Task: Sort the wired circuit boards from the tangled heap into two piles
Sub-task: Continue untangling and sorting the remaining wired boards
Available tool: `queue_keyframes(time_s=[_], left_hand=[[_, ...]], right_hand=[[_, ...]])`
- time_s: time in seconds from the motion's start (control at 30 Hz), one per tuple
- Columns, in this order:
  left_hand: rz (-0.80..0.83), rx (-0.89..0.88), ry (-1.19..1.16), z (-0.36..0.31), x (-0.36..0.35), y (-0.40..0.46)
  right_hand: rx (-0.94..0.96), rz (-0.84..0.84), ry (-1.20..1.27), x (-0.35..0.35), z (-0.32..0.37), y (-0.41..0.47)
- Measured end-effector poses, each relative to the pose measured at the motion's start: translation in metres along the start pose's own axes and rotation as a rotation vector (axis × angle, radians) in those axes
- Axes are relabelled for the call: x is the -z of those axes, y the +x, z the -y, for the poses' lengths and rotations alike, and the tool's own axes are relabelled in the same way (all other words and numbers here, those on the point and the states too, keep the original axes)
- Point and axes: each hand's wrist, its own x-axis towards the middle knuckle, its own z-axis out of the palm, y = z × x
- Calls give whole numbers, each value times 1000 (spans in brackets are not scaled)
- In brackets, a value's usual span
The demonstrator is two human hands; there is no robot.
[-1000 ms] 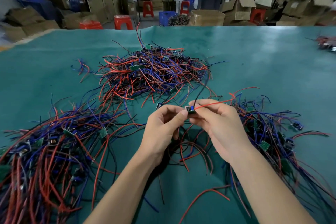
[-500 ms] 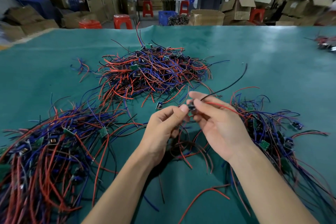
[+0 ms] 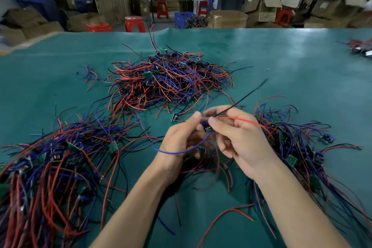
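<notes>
While pinching one small dark circuit board [image 3: 207, 127] between both sets of fingertips, holding it raised above the teal table mat [image 3: 302, 62], midway between the sorted piles, presumably for checking its type before choosing a side. Left hand [image 3: 181, 137] curling thumb and forefinger onto the board's near edge; right hand [image 3: 239, 139] gripping from the other side, remaining fingers loosely bent beneath. Trailing from the board: thin black wire [image 3: 241, 100] sticking up and away to the right, red wire [image 3: 247, 122] arching over the right hand's knuckles, blue wire [image 3: 175, 152] looping down across the left wrist. Keeping wires fanned apart like this likely for stopping them snagging on the strands below.

Lying farther back, centre: tangled heap of red, blue and black wires with small green boards [image 3: 167, 78], apparently the unsorted stock. Spreading at near left: long flat pile of wired boards [image 3: 50, 167]; at near right: second, thinner pile [image 3: 298, 147]. Both seemingly placed within easy reach for dropping.

Hard to make out: board's markings and component layout, mostly covered by fingertips. Sorting criterion not discernible. Left pile running off frame edge; right pile partly hidden behind the right forearm. Blurred wire bundle at far right edge [image 3: 360, 47], contents unclear.
</notes>
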Motion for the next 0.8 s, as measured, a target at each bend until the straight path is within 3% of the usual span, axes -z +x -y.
queue_keyframes(time_s=[0.2, 0.3, 0.53, 0.63, 0.8], left_hand=[[95, -55, 67, 2, 1, -3], [106, -100, 61, 3, 1, -5], [45, -85, 112, 5, -1, -5], [44, -95, 126, 6, -1, -4], [104, -117, 164, 7, 1, -4]], right_hand=[[115, -83, -206, 3, -4, 3], [82, -106, -177, 1, -8, 3], [-97, -349, -46, 0, -15, 7], [39, -396, -164, -6, -19, 6], [362, -356, -625, -1, -12, 5]])
